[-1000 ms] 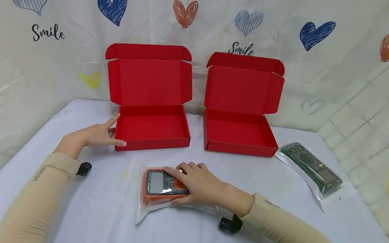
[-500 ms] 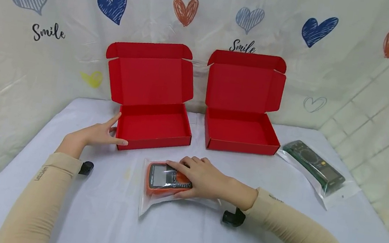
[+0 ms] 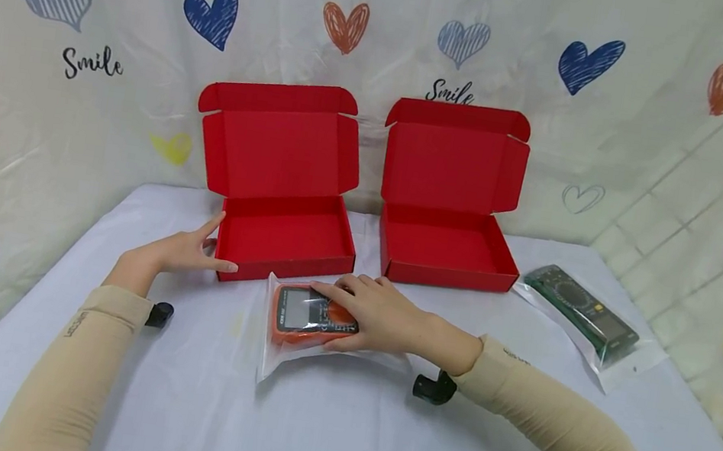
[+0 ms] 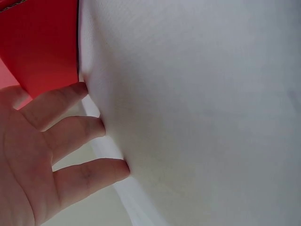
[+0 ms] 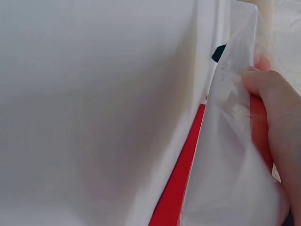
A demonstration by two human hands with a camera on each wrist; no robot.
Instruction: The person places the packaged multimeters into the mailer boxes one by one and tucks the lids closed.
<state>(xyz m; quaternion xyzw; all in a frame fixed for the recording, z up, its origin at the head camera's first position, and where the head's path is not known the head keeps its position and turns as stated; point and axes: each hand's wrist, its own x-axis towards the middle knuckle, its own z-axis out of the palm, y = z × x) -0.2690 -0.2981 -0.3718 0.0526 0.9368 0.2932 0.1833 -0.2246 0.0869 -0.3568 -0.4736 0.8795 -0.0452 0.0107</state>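
My right hand (image 3: 383,317) grips an orange multimeter (image 3: 297,309) in a clear plastic bag (image 3: 273,359), held close over the white table in front of the boxes. In the right wrist view, the thumb presses on the bag (image 5: 221,141), with orange showing behind it. At the left, my left hand (image 3: 181,250) touches the near left corner of an upright red box (image 3: 283,264), its thumb at the front wall and its index finger along the side. The left wrist view shows the fingers (image 4: 91,176) spread and fairly straight, fingertips down at the white cloth.
A second red box (image 3: 447,276), lid raised, stands to the right of the first. Farther right lies a dark green multimeter (image 3: 582,307) in a clear bag. A white backdrop (image 3: 394,45) with printed hearts hangs behind the table (image 3: 332,437).
The bagged orange multimeter has moved away from me toward the left box in my right hand, its bag now reaching that box's front edge. My left hand has stayed at the box corner.
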